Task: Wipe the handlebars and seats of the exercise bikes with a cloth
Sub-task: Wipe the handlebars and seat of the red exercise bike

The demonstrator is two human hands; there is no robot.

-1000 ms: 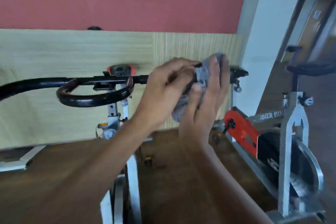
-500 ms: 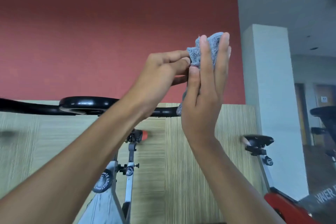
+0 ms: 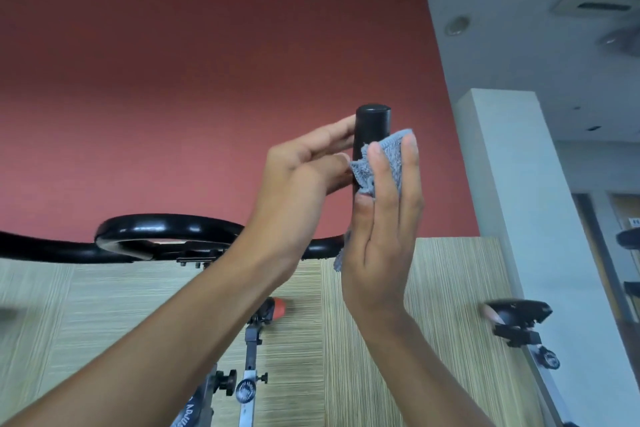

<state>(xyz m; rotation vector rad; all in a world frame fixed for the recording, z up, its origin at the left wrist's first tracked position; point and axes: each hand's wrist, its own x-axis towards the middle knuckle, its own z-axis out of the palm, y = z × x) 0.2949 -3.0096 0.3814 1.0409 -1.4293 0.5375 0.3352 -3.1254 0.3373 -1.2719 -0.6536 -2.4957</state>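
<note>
A: Start at the hands. What has each got?

B: The right hand [image 3: 381, 218] stands flat and upright, fingers straight and together, pressing a grey cloth [image 3: 381, 163] against the right side of the black handlebar [image 3: 371, 135] where its end turns upward. The thumb pins the cloth from the front, so the hand is closed on the cloth without curling. The left hand [image 3: 304, 177] is at nine o'clock from that tip, half open, fingers reaching to the bar from the other side; whether they touch the bar or the cloth edge I cannot tell.

A: So which step is this?

B: I'd judge it the wiping of a handlebar end on the near bike, the cloth wrapped partway round the grip. A tail of cloth hangs down at six o'clock behind the right wrist.

A: And which way does that grip run?

B: Its long axis is close to vertical, capped end at twelve o'clock. Lower down the bar bends and runs off toward nine o'clock, past a loop [image 3: 166, 232] in the middle.

A: Next move?

B: Probably sliding or twisting the cloth along that upright length, then working leftward. At four o'clock a seat [image 3: 516, 310] of a second bike waits, well apart.
</note>
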